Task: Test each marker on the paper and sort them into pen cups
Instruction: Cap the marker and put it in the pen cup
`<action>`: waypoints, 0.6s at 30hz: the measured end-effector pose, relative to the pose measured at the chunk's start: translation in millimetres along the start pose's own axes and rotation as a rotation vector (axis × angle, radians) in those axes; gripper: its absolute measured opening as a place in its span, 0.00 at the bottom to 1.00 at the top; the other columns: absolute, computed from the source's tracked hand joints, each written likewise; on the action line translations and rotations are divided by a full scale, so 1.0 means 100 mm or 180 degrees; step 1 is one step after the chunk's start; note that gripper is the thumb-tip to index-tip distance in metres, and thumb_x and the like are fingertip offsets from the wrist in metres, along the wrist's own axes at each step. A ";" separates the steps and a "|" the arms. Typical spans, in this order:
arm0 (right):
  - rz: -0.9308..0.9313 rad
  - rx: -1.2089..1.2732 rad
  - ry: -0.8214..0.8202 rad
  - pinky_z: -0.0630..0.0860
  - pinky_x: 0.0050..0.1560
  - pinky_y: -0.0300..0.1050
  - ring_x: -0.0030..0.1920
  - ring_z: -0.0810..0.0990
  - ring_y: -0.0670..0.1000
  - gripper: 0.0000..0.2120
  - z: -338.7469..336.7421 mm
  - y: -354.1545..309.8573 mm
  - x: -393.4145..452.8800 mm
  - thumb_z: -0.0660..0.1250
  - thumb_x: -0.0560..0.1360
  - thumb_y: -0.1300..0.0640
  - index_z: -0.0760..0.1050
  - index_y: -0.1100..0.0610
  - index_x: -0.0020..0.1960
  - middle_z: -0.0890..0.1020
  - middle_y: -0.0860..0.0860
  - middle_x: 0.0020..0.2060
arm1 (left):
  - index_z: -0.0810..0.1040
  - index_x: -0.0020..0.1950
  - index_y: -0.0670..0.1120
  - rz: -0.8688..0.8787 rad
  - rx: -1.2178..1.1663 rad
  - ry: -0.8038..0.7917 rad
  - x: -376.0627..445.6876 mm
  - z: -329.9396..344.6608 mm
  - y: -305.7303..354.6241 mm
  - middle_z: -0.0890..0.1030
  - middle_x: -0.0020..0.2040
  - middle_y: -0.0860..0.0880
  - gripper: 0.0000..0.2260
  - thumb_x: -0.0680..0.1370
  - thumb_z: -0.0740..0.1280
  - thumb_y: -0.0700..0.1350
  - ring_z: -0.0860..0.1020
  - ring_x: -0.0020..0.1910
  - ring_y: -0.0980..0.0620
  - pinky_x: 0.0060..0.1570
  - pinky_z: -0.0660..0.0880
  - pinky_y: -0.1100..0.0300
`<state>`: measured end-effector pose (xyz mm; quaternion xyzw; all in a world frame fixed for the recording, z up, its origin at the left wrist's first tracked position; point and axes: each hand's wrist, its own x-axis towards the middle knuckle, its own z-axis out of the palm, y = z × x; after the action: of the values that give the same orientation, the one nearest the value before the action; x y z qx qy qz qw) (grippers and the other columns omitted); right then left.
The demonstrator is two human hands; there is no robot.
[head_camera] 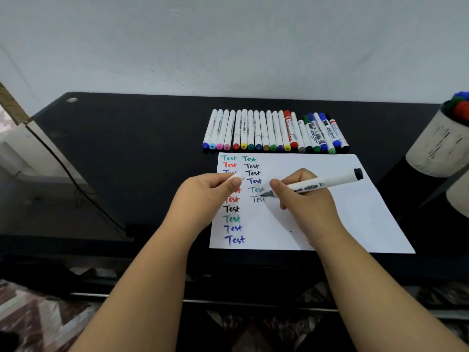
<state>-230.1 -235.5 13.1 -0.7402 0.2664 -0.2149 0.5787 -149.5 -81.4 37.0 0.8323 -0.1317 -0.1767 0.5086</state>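
Pale grey wall (228,41) behind black table (127,148); patterned floor (38,313) below; cable (76,179) at left.

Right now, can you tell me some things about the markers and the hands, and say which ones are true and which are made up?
1. The right hand holds an uncapped marker with its tip at the paper. True.
2. The left hand is empty. False: it pinches a small white cap.
3. The row of markers lies beyond the paper's far edge. True.
4. The pen cup stands on the left. False: it stands at the right edge, with markers inside.
5. Only red words are written. False: green, red, black and blue "Test" words show.
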 end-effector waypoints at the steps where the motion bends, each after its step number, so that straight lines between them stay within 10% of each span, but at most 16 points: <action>1: -0.0039 -0.0057 0.0020 0.70 0.30 0.29 0.27 0.75 0.40 0.10 0.02 0.01 0.00 0.72 0.72 0.54 0.73 0.57 0.38 0.81 0.51 0.29 | 0.81 0.53 0.56 -0.0011 0.0009 -0.0016 0.01 0.00 -0.01 0.79 0.42 0.63 0.10 0.75 0.66 0.57 0.73 0.42 0.69 0.38 0.63 0.71; 18: -0.0295 -0.0514 -0.0098 0.67 0.29 0.31 0.28 0.73 0.42 0.16 0.12 0.06 0.00 0.69 0.74 0.53 0.68 0.57 0.33 0.78 0.51 0.27 | 0.81 0.54 0.55 -0.0016 0.0123 -0.0092 0.06 0.05 -0.03 0.81 0.47 0.60 0.11 0.76 0.65 0.56 0.76 0.51 0.61 0.41 0.66 0.68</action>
<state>-223.3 -228.3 4.7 -0.7992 0.2394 -0.2078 0.5107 -145.9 -86.7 31.0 0.8397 -0.1403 -0.1874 0.4900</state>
